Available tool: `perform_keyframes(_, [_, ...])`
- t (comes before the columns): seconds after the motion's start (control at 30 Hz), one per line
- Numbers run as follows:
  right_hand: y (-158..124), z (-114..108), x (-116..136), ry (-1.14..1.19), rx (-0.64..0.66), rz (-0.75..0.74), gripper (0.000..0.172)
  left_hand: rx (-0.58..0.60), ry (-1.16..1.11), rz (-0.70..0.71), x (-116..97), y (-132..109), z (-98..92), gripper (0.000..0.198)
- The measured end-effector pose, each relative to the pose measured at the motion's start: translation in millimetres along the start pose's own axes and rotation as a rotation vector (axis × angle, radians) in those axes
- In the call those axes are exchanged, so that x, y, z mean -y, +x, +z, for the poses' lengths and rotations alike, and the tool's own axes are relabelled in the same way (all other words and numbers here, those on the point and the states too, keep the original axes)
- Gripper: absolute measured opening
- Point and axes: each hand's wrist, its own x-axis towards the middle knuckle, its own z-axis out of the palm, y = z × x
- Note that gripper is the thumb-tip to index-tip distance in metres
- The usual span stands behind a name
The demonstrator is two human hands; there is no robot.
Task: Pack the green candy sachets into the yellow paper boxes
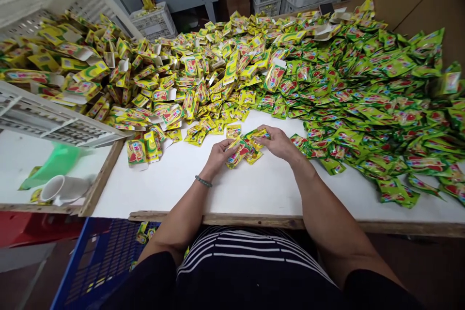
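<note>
Over the white tabletop (250, 193), my left hand (218, 156) pinches a small green-and-yellow packet (238, 156) with a red print. Close beside it, my right hand (279, 144) is closed on the edge of another packet (257, 134); the two overlap, and I cannot tell whether they are joined. Just below them lies a yellow packet (254, 157) on the table. A further small yellow packet (233, 131) rests beyond my left fingers. To the left, several small printed boxes (137, 152) lie near the crate.
Green packets (363, 106) heap up on the right. Yellow boxes (196, 65) spread across the back and spill from a tilted white crate (54, 116) at left. A white mug (65, 189) lies on its side at lower left. Below the wooden edge (254, 220) stands a blue basket (98, 261).
</note>
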Motion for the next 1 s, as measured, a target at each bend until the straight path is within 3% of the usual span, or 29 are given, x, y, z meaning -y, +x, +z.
perform_keyframes(0.17, [2, 2, -1, 0.023, -0.082, -0.107, 0.025, 0.082, 0.036, -0.047, -3, -5, 3.0, 0.050])
perform_keyframes(0.3, [1, 10, 4, 0.090, -0.098, -0.130, 0.032, 0.044, 0.007, -0.059, -1, -7, 4.3, 0.050])
perform_keyframes(0.5, [-2, 28, 6, 0.051, -0.230, -0.097, 0.037, 0.013, -0.049, -0.060, 0, -7, 8.7, 0.051])
perform_keyframes(0.73, [0, 31, -3, -0.031, -0.342, -0.227, 0.034, -0.036, -0.122, -0.019, 0, -8, 11.6, 0.049])
perform_keyframes(1.0, [-4, 53, -4, -0.017, -0.057, -0.211, 0.040, -0.062, -0.185, -0.025, 7, -7, 12.5, 0.046])
